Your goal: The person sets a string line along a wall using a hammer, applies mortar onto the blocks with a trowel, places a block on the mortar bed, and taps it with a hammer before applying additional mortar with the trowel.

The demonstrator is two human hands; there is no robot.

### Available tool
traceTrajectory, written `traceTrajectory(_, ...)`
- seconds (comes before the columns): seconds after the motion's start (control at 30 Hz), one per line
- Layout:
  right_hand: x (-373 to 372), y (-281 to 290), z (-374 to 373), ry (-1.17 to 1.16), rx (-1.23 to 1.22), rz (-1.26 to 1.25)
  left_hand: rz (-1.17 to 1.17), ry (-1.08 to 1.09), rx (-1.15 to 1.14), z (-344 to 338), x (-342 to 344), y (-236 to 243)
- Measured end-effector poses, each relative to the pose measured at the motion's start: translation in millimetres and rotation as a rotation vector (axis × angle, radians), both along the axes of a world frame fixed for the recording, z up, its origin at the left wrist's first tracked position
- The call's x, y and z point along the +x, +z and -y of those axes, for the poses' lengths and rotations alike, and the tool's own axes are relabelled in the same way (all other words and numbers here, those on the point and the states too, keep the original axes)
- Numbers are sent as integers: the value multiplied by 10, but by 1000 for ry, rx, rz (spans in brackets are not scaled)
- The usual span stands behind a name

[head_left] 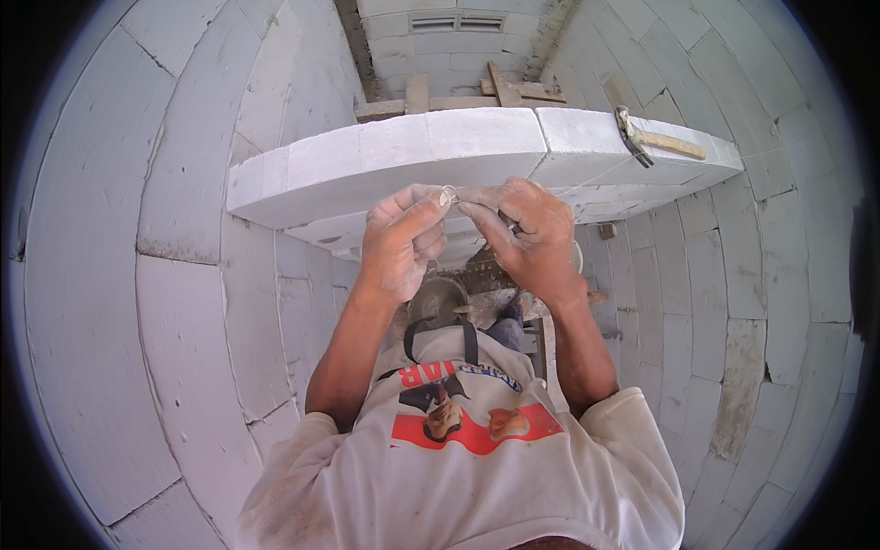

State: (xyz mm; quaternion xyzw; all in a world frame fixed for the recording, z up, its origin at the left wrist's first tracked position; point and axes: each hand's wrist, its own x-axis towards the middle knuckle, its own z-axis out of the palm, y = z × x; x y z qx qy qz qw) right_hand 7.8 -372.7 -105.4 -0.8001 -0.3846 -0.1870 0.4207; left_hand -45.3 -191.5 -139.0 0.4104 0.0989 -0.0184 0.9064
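My left hand and my right hand meet at chest height, in front of the low wall of white blocks. Thumb and fingers of both are pinched together on a thin string, which forms a small loop between the fingertips. From there the string stretches right, toward a claw hammer with a wooden handle lying on top of the block wall. Whether the loop goes round anything small, the fingers hide.
Tall block walls close in on the left and right. Wooden planks stand behind the low wall. Below my hands are a dark round bucket and my legs.
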Motion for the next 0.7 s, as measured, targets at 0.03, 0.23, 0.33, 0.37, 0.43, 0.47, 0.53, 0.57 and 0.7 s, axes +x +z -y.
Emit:
traceTrajectory(0.03, -13, -7, 26, 18, 98, -153, 31, -47, -30, -16, -5, -6)
traceTrajectory(0.23, 85, 49, 203, 90, 40, -321, 1, -263, 79, -40, 3, 38)
traceTrajectory(0.33, 129, -43, 232, 117, 11, -271, -75, -290, 151, 29, 10, -17)
traceTrajectory(0.37, 111, -46, 232, 111, 9, -274, -101, -262, 157, 52, 19, -41)
traceTrajectory(0.43, 32, -54, 231, -72, 27, -145, -104, -214, 175, 97, 23, -72)
traceTrajectory(0.47, -23, -23, 264, -73, 26, -149, -105, -161, 197, 117, 20, -87)
traceTrajectory(0.53, -134, 72, 352, -47, 13, -273, -83, -134, 251, 175, 16, -74)
traceTrajectory(0.57, -156, 40, 356, -50, 14, -278, -57, -106, 306, 199, 5, -66)
traceTrajectory(0.7, -195, -116, 368, -81, -43, -235, -1, -98, 356, 247, -13, -113)
